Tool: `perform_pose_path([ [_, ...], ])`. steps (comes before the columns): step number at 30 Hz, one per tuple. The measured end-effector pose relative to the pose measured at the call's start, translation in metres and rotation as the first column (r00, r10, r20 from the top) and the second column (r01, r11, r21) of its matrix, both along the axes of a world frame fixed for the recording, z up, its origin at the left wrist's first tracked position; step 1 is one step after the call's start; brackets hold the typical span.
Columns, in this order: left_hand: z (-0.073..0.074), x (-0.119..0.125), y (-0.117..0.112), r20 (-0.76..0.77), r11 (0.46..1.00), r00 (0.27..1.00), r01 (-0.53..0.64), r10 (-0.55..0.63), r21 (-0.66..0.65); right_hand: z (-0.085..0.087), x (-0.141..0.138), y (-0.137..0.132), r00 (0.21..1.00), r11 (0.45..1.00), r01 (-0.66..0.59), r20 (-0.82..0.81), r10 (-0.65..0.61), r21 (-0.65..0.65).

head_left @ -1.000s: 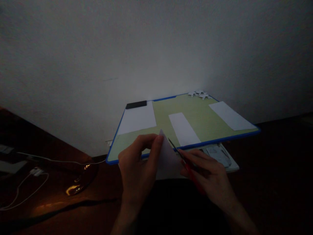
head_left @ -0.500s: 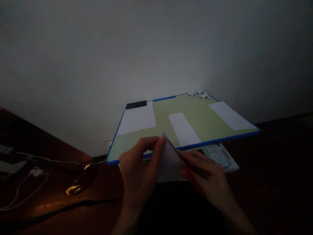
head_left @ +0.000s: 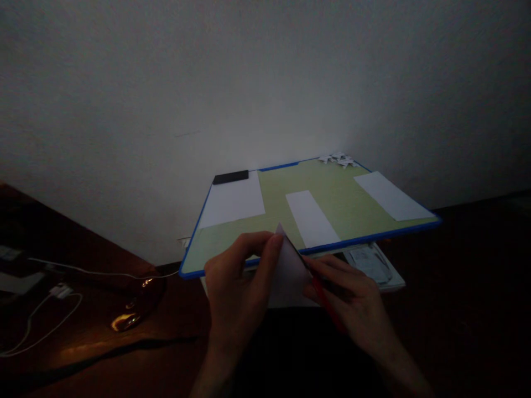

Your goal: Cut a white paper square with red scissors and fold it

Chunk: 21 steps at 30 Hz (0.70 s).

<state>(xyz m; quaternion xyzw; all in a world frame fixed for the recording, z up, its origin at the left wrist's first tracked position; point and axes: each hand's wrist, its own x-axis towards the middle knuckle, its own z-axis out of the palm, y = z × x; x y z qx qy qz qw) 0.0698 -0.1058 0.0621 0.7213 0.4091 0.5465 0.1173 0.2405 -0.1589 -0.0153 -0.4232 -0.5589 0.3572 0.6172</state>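
Pinched between my left hand (head_left: 238,287) thumb and fingers: small white paper piece (head_left: 288,271), held upright over my lap. My right hand (head_left: 352,304) is closed around red-handled scissors (head_left: 319,287), blades running along the paper's right edge. Beyond: green blue-edged board (head_left: 332,193) carrying three white paper sheets, a black bar (head_left: 230,177), and white scraps (head_left: 338,160) at its far corner.

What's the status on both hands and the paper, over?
Left hand pinching white paper. Right hand gripping red-handled scissors, blades at paper's edge. Green board just behind, not touching.
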Motion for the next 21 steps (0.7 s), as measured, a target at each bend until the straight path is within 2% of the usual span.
perform_pose_path([
  [21,-0.0020,0.0011,-0.0025,0.078,0.997,0.997,-0.004,0.010,-0.074,0.0018,-0.0018,-0.0012,0.997,0.998,-0.060,-0.046,0.059,-0.017],
])
